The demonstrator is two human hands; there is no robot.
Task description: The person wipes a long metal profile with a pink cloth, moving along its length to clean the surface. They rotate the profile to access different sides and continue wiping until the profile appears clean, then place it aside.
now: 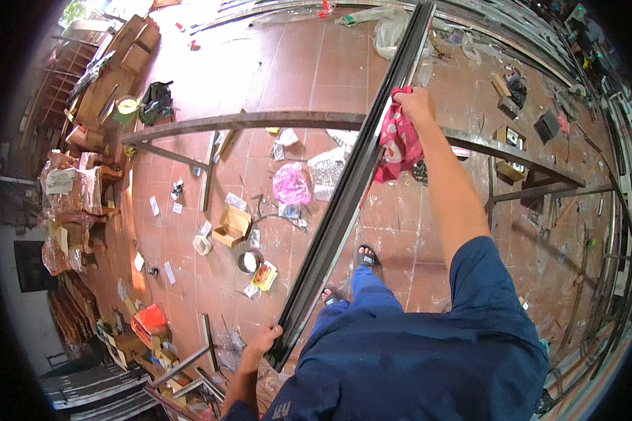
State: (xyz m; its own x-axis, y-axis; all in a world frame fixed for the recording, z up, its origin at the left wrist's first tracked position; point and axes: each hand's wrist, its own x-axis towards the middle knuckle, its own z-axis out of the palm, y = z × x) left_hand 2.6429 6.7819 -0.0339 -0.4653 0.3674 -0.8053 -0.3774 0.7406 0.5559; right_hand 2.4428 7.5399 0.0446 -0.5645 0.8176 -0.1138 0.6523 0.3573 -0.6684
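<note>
Left hand [263, 339] grip pinching dark metal profile's [351, 182] near end, right hand [416, 105] grip pressing red cloth [399, 140] on its edge

The cloth [399, 140] is red-pink with white spots. The long metal profile [351, 189] is dark grey to black with 1 pale silver edge. The floor [309, 70] has terracotta-red tiles. The plastic bag [291, 184] is magenta. The cardboard box [233, 226] is tan.

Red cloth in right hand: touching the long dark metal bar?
Touching. Head view: the right hand presses the red cloth against the long dark metal bar; no gap shows.
</note>
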